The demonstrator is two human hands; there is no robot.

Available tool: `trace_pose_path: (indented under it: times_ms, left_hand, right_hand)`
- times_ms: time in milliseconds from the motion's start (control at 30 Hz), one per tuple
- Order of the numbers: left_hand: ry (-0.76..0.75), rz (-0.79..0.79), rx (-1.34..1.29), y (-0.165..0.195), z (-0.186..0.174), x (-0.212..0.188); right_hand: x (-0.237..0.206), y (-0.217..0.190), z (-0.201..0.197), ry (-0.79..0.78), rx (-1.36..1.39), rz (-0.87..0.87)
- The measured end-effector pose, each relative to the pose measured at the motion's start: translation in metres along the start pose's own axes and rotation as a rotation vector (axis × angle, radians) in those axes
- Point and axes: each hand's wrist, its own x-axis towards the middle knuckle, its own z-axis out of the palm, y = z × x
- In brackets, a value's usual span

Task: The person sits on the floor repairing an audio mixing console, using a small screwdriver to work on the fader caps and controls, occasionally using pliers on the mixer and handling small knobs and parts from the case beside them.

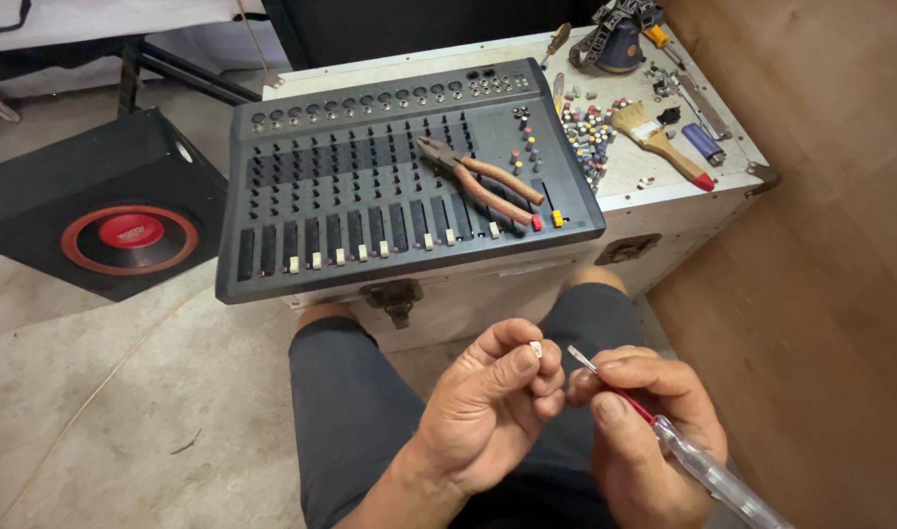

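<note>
My left hand (488,402) pinches a small white fader cap (536,348) between thumb and forefinger, above my lap. My right hand (649,431) grips a thin screwdriver (664,436) with a clear handle and red shaft. Its metal tip points up-left and ends just right of the cap. In front of my knees a grey audio mixer (390,176) lies on a white case (664,186). Some of the mixer's fader slots carry white caps, others are bare. Pliers (483,181) with brown handles rest on the mixer's right side.
A pile of small coloured knobs (590,132), a paintbrush (659,142), a blue lighter (703,144), another screwdriver (556,41) and a blue tool (620,39) lie on the case top. A black speaker box (106,211) with a red cone sits left on the concrete floor. A wooden panel (811,294) stands at right.
</note>
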Motion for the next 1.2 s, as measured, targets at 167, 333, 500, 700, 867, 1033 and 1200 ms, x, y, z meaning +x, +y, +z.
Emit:
trace_pose_path:
  times_ms: [167,333,500,700,867,1033,1200]
  left_hand:
    - [0.01,0.023,0.033,0.002,-0.001,0.0]
    - [0.034,0.049,0.161,0.0,0.0,-0.001]
    - [0.043,0.048,0.172,-0.002,0.001,-0.002]
    - [0.08,0.094,0.201,-0.002,-0.006,0.0]
    - [0.125,0.085,0.297,0.001,-0.01,0.001]
    - [0.12,0.073,0.307,0.004,-0.01,0.002]
    - [0.082,0.093,0.205,0.009,-0.01,0.005]
  right_hand:
    - [0.0,0.002,0.001,-0.017,0.015,0.02]
    - [0.001,-0.001,0.003,-0.023,-0.061,0.045]
    - [0.006,-0.01,0.01,-0.019,-0.272,0.029]
    - [0.013,-0.017,0.015,-0.107,-0.562,-0.042]
    - [0.013,-0.017,0.009,-0.034,-0.433,0.173]
    - [0.008,-0.007,0.007,0.025,-0.367,0.258]
    - [0.009,-0.002,-0.002,0.057,0.241,0.302]
